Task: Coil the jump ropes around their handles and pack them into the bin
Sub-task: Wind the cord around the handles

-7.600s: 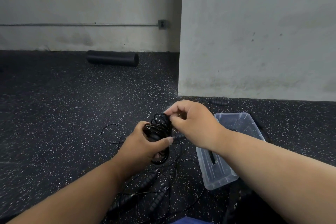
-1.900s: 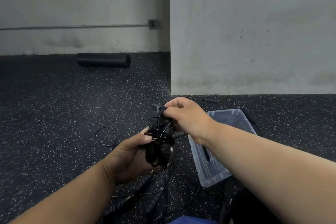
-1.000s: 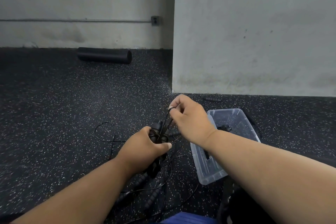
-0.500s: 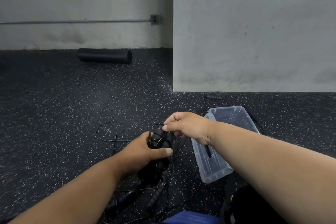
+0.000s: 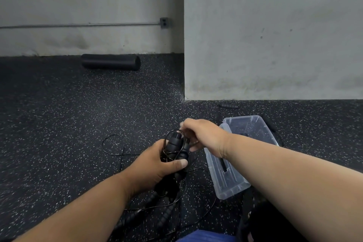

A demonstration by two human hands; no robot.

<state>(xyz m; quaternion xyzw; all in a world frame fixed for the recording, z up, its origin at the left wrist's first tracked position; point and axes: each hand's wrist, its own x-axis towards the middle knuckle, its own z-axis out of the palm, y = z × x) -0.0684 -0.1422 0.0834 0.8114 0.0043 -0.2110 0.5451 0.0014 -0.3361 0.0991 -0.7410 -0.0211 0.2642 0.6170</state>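
My left hand (image 5: 155,165) grips a pair of black jump rope handles (image 5: 175,144) with thin black cord wound around them. My right hand (image 5: 202,134) pinches a loop of that cord just above the handle tops. More black handles and loose cord (image 5: 157,210) lie tangled on the floor beneath my hands, and a cord loop (image 5: 114,144) trails to the left. The clear plastic bin (image 5: 227,184) stands on the floor to the right of my hands, with a dark item inside; my right forearm crosses over its near side.
The floor is dark speckled rubber. A black foam roller (image 5: 111,62) lies by the back wall. A grey wall corner (image 5: 184,76) juts out ahead. A small black handle (image 5: 227,105) rests at the wall's foot behind the bin. Blue fabric (image 5: 204,236) shows at the bottom edge.
My right hand has kept winding cord around the handles, dropping from a raised pull down to the handle tops. My left hand has kept its grip and shifted slightly.
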